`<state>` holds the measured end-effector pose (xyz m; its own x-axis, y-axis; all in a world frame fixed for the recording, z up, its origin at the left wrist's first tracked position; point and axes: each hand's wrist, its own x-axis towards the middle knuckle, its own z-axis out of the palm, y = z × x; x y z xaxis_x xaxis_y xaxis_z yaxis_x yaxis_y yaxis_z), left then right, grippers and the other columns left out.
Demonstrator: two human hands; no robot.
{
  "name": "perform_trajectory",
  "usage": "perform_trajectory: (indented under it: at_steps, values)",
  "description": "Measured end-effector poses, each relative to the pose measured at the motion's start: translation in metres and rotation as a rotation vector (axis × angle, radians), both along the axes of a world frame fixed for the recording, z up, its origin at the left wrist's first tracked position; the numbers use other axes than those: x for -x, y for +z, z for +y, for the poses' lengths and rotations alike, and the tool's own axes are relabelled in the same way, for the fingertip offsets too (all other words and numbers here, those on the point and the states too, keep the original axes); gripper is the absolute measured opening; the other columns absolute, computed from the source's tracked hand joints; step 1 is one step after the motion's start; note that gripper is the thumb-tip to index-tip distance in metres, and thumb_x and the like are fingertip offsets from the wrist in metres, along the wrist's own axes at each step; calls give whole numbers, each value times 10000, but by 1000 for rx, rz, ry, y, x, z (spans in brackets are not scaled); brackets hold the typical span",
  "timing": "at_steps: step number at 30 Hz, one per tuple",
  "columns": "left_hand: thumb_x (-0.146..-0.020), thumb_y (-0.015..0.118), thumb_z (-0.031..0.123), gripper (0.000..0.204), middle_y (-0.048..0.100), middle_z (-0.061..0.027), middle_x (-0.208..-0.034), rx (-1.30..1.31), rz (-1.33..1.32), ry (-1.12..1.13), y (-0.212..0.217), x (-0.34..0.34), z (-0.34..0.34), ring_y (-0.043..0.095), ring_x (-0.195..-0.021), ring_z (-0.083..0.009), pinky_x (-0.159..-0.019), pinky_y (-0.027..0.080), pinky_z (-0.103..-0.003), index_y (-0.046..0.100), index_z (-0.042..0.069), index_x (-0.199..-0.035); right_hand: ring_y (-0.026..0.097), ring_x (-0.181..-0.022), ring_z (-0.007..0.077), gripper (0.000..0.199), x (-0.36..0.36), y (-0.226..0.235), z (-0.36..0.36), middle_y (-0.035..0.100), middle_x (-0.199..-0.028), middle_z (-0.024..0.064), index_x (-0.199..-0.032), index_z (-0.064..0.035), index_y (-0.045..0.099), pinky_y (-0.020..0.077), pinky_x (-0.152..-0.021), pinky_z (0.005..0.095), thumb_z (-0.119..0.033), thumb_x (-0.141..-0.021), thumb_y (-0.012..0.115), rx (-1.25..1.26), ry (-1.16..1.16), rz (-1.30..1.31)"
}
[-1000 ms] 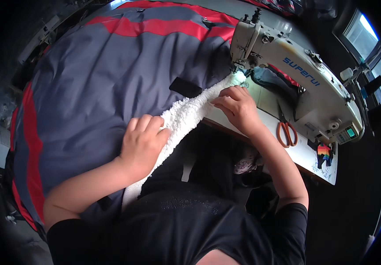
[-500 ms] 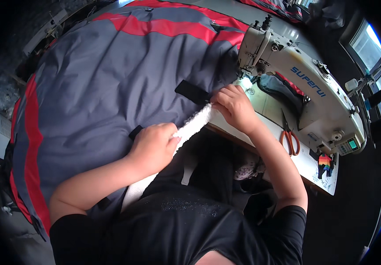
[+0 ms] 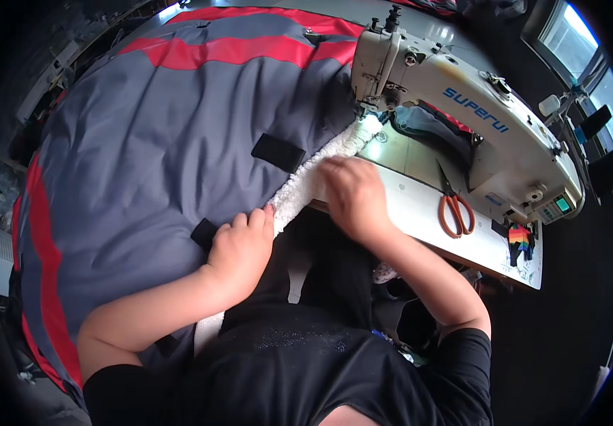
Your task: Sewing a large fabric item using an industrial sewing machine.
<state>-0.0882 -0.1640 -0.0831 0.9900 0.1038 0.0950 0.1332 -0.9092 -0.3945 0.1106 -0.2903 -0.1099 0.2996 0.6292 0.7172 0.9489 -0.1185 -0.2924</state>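
A fluffy white fleece strip (image 3: 293, 197) runs along the near edge of a large grey fabric piece (image 3: 157, 149) with red bands, up to the needle area of a white sewing machine (image 3: 448, 92). My left hand (image 3: 242, 248) is closed on the strip's lower part at the fabric edge. Beside the strip's middle, nearer the machine, is my right hand (image 3: 352, 195); its fingers are curled but smeared by motion, so their hold cannot be made out. A black tab (image 3: 278, 153) lies against the strip, and another black tab (image 3: 205, 233) shows by my left hand.
Orange-handled scissors (image 3: 455, 214) lie on the white machine table (image 3: 413, 195), right of my right hand. A small rainbow-coloured item (image 3: 518, 238) rests near the table's right end. Thread spools (image 3: 593, 122) stand behind the machine at right.
The strip now reaches the lit needle area. My right hand has come back toward me from the machine, off its former grip. My left hand lies lower along the strip; the view has shifted slightly.
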Motion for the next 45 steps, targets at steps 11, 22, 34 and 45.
perform_trajectory:
  at_steps: [11, 22, 34, 45]
  values:
    - [-761, 570, 12, 181, 578, -194, -906, 779, 146, -110, 38, -20, -22, 623, -785, -416, -712, 503, -522, 574, -18, -940, 611, -1126, 328, 343, -51, 6, 6, 665, -1178, 182, -1128, 17, 675, 458, -986, 409, -216, -912, 546, 447, -201, -57]
    - [-764, 564, 4, 91, 606, -228, -928, 701, 108, -159, 25, -89, -24, 630, -832, -432, -754, 519, -513, 596, -34, -840, 617, -1081, 336, 284, -98, -11, 8, 673, -1164, 144, -1082, -10, 703, 469, -968, 408, -95, -852, 561, 300, -234, -20]
    - [-745, 584, -5, 139, 672, -233, -942, 588, 214, -68, 33, -169, -29, 672, -892, -389, -779, 551, -461, 692, -24, -831, 615, -998, 273, 295, -105, -16, -2, 690, -1058, 54, -1002, -86, 734, 479, -883, 366, -81, -759, 569, 225, -193, -142]
    - [-764, 606, 29, 170, 691, -204, -973, 459, 99, -35, 12, -228, -22, 680, -921, -365, -801, 555, -448, 718, 6, -889, 625, -999, 294, 275, -110, -23, -2, 689, -1076, 53, -1017, -136, 735, 490, -886, 372, -97, -783, 596, 262, -265, 39]
